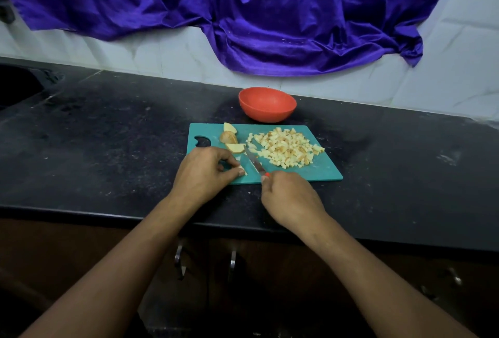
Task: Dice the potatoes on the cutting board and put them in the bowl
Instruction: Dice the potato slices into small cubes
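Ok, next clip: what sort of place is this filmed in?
Most likely a home kitchen: a dark countertop against a white tiled wall, cabinet handles below it, and a teal cutting board with diced potato, where the right hand holds a knife and the left hand pinches a potato piece.

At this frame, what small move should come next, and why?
Probably bring the knife in the right hand down across the potato piece that the left hand pinches on the cutting board: the blade lies just beside it, larger wedges wait uncut, and the bowl looks empty.
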`<action>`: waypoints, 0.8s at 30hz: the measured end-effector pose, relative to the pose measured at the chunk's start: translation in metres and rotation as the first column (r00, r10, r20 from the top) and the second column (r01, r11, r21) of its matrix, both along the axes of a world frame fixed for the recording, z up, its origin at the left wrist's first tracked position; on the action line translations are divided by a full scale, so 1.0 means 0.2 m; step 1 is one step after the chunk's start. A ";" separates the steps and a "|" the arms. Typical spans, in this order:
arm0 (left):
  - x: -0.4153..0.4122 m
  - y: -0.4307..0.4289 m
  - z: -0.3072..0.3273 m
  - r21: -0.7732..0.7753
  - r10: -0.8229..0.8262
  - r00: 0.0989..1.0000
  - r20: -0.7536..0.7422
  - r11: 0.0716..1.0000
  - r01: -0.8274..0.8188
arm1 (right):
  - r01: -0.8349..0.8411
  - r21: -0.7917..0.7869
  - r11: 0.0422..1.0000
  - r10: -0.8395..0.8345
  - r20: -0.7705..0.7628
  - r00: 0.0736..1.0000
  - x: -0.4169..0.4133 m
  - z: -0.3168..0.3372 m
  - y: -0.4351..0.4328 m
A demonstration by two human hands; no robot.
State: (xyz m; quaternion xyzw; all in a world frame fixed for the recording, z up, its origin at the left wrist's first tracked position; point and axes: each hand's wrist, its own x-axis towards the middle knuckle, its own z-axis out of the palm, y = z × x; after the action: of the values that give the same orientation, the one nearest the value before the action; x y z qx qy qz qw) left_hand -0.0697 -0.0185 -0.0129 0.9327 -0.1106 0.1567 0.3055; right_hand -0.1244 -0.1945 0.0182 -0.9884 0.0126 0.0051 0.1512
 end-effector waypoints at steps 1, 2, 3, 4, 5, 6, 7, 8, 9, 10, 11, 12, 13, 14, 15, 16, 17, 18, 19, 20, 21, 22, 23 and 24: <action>0.00 0.01 -0.01 -0.007 -0.002 1.000 -0.001 1.000 0.002 | -0.014 0.004 1.000 0.014 0.011 1.000 -0.01 0.00 0.00; 0.00 0.01 -0.01 -0.011 -0.004 1.000 0.000 1.000 0.004 | -0.031 0.002 1.000 0.031 0.021 0.999 -0.02 0.00 0.00; 0.00 0.01 -0.02 -0.016 -0.007 1.000 0.003 1.000 0.007 | -0.047 -0.007 0.999 0.047 0.029 0.998 -0.03 0.00 0.01; 0.01 0.01 -0.02 -0.020 -0.009 1.000 0.003 1.000 0.009 | -0.061 -0.020 0.998 0.062 0.038 0.997 -0.04 0.00 0.02; 0.01 0.01 -0.02 -0.025 -0.010 1.000 0.002 1.000 0.010 | -0.073 -0.037 0.997 0.075 0.045 0.996 -0.05 0.00 0.03; 0.01 0.01 -0.02 -0.031 -0.008 1.000 0.000 0.999 0.008 | -0.083 -0.050 0.995 0.085 0.049 0.995 -0.05 -0.01 0.04; 0.01 0.01 -0.01 -0.037 -0.005 1.000 -0.004 0.999 0.005 | -0.089 -0.058 0.994 0.092 0.049 0.995 -0.05 -0.01 0.04; 0.00 0.01 -0.01 -0.044 -0.002 1.000 -0.005 0.999 0.001 | -0.095 -0.061 0.994 0.098 0.048 0.994 -0.05 -0.01 0.05; 0.00 0.01 -0.01 -0.049 0.000 1.000 -0.005 0.999 0.000 | -0.100 -0.061 0.993 0.103 0.047 0.994 -0.05 -0.01 0.05; 0.00 0.01 -0.01 -0.051 0.001 1.000 -0.003 0.999 -0.001 | -0.105 -0.059 0.993 0.108 0.046 0.993 -0.04 -0.01 0.05; 0.00 0.01 -0.01 -0.052 0.002 1.000 -0.002 0.999 -0.002 | -0.111 -0.060 0.992 0.114 0.044 0.992 -0.04 -0.01 0.05; 0.00 0.01 -0.01 -0.054 0.003 1.000 -0.003 0.999 -0.003 | -0.114 -0.064 0.991 0.117 0.045 0.992 -0.04 -0.02 0.06; 0.00 0.01 -0.01 -0.061 0.004 1.000 -0.003 0.998 -0.004 | -0.115 -0.071 0.991 0.119 0.048 0.992 -0.04 -0.02 0.06; 0.00 0.01 -0.01 -0.069 0.004 1.000 -0.006 0.998 -0.004 | -0.117 -0.079 0.990 0.121 0.051 0.991 -0.04 -0.02 0.06; 0.00 0.02 -0.01 -0.074 0.001 1.000 -0.008 0.997 -0.002 | -0.120 -0.087 0.989 0.124 0.052 0.991 -0.04 -0.02 0.06; 0.00 0.01 0.00 -0.077 -0.001 1.000 -0.010 0.997 0.000 | -0.121 -0.093 0.988 0.126 0.051 0.991 -0.04 -0.02 0.06; 0.00 0.01 0.00 -0.078 -0.004 1.000 -0.009 0.997 0.003 | -0.122 -0.095 0.988 0.127 0.048 0.991 -0.04 -0.02 0.06; 0.00 0.01 0.00 -0.078 -0.007 1.000 -0.004 0.997 0.007 | -0.123 -0.097 0.988 0.128 0.045 0.991 -0.04 -0.02 0.06; -0.01 0.01 0.00 -0.080 -0.012 1.000 0.005 0.997 0.012 | -0.126 -0.102 0.987 0.131 0.042 0.991 -0.04 -0.02 0.06; -0.01 0.01 0.00 -0.081 -0.017 1.000 0.017 0.997 0.019 | -0.129 -0.113 0.985 0.134 0.039 0.990 -0.04 -0.02 0.07; -0.01 0.01 0.00 -0.080 -0.023 0.999 0.027 0.996 0.025 | -0.133 -0.131 0.983 0.138 0.035 0.990 -0.04 -0.02 0.07; 0.00 0.01 0.00 -0.076 -0.026 0.999 0.034 0.997 0.029 | -0.138 -0.156 0.978 0.143 0.027 0.989 -0.04 -0.02 0.07; 0.00 0.02 0.00 -0.072 -0.027 0.999 0.035 0.997 0.030 | -0.145 -0.185 0.972 0.150 0.014 0.989 -0.03 -0.01 0.08; 0.00 0.02 -0.01 -0.070 -0.026 0.999 0.034 0.997 0.028 | -0.154 -0.212 0.965 0.157 -0.002 0.988 -0.02 -0.01 0.08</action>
State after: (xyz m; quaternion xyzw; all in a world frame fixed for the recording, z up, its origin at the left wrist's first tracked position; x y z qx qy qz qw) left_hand -0.0693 -0.0151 -0.0139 0.9171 -0.1226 0.1716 0.3383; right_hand -0.1282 -0.1783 0.0167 -0.9968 -0.0656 0.0083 0.0443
